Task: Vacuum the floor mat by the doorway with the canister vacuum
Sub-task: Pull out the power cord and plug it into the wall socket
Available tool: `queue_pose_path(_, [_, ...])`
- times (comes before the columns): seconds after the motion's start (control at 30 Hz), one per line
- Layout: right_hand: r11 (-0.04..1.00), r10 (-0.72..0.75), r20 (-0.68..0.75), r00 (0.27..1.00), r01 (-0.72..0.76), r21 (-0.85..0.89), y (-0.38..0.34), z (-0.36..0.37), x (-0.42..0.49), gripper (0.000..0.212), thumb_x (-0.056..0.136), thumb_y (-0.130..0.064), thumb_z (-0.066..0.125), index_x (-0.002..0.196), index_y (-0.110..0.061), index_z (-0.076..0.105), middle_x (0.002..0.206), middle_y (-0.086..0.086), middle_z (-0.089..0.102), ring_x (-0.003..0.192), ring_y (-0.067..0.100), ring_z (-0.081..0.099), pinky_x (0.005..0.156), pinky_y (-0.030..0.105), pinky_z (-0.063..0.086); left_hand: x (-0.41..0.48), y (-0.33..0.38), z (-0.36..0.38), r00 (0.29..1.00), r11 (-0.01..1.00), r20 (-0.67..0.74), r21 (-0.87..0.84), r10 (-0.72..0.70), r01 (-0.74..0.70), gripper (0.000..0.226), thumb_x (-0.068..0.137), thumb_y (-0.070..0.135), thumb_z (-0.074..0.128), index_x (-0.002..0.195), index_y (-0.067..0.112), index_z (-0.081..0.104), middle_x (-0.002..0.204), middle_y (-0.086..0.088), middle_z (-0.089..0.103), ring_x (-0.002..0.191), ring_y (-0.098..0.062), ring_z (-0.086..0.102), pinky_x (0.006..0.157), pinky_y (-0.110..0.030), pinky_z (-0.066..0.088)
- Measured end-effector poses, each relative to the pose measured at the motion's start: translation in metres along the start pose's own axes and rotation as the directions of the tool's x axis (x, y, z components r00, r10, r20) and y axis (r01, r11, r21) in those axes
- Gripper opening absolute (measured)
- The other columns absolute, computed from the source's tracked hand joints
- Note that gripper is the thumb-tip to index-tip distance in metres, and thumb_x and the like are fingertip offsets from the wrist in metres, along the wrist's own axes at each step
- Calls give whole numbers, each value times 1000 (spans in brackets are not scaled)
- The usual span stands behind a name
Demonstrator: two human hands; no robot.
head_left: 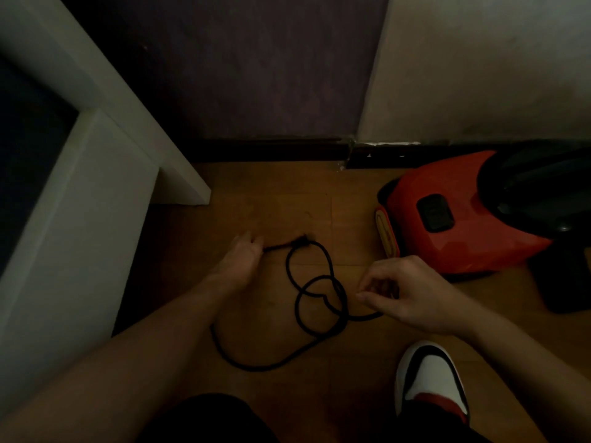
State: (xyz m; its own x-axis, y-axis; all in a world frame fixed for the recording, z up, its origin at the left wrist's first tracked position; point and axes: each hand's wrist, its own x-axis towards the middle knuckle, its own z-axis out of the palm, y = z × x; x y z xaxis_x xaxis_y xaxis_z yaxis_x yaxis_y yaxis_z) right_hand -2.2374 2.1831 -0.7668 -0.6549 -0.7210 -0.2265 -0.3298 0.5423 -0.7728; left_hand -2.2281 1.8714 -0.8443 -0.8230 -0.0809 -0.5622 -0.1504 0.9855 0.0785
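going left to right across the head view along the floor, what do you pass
white furniture panel → left hand → coiled black power cord → right hand → red canister vacuum
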Motion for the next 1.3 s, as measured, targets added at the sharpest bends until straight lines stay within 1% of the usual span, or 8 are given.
queue_pose_path(0.2, [999, 29, -41, 999, -29, -16, -1, 2, 4, 9, 93, -28, 75, 87, -34, 72, 78, -17, 68, 81, 2, 66, 65, 13, 48, -3, -10, -31, 969, 857, -97, -492, -228, 152, 27, 104, 13, 47, 130, 16, 54, 135, -10, 48, 115, -24, 57, 96, -41, 51])
queue_pose_path(0.3, [998, 58, -27, 998, -59, -39, -5, 1, 8, 10, 94, -30, 73, 87, -37, 70, 80, -16, 69, 83, 2, 66, 66, 16, 50, -14, -1, -60, 962, 668, -127, -741, -240, 69, 22, 107, 19, 42, 126, 15, 52, 107, 0, 62, 81, -10, 59, 66, -22, 44])
queue_pose_path(0.4, [994, 90, -19, 996, -91, -67, -13, -6, 17, 12, 95, -33, 71, 87, -41, 68, 81, -17, 69, 85, -1, 66, 67, 18, 50, -35, 10, -97, 964, 448, -178, -891, -200, -72, 15, 106, 15, 43, 113, 15, 56, 93, 3, 63, 74, -10, 55, 67, -23, 44])
queue_pose_path(0.53, [993, 122, -115, 986, -121, 13, -42, -34, 37, 18, 95, -32, 71, 99, -48, 63, 97, -22, 69, 95, -9, 63, 76, 13, 50, -66, 26, -144, 953, 295, -287, -923, -98, -248, 16, 104, 13, 46, 100, 22, 58, 86, 3, 65, 68, -8, 53, 64, -22, 43])
queue_pose_path(0.67, [918, 227, -332, 916, -88, 387, -102, -87, 61, 29, 94, -35, 70, 123, -37, 64, 110, -13, 71, 98, -4, 67, 77, 12, 51, -97, 45, -190, 924, 177, -381, -913, -42, -368, 14, 105, 9, 45, 103, 18, 56, 79, 5, 65, 62, -4, 54, 62, -20, 44])
queue_pose_path(0.9, [732, 232, -461, 857, 158, 662, -228, -171, 74, 23, 99, -31, 64, 119, -21, 68, 110, 0, 79, 101, 12, 75, 87, 33, 57, -154, 82, -267, 848, -71, -527, -849, 48, -524, 8, 102, -3, 46, 107, 2, 49, 75, -2, 70, 62, -13, 65, 60, -21, 52])
queue_pose_path(1.17, [775, -35, -596, 802, 399, 491, -331, -231, 62, 11, 102, -9, 60, 109, -5, 68, 83, 8, 75, 70, 26, 70, 60, 31, 57, -203, 95, -349, 759, -52, -633, -772, 151, -634, 12, 99, -3, 54, 109, -9, 50, 86, -11, 74, 79, -19, 72, 71, -24, 56])
queue_pose_path(1.3, [797, -111, -652, 750, 459, 392, -355, -247, 66, 12, 102, -10, 60, 107, -13, 71, 81, 4, 74, 72, 20, 71, 72, 34, 60, -213, 79, -385, 745, 96, -650, -740, 150, -666, 19, 97, 13, 64, 112, 4, 58, 98, -9, 77, 92, -15, 71, 77, -27, 55])
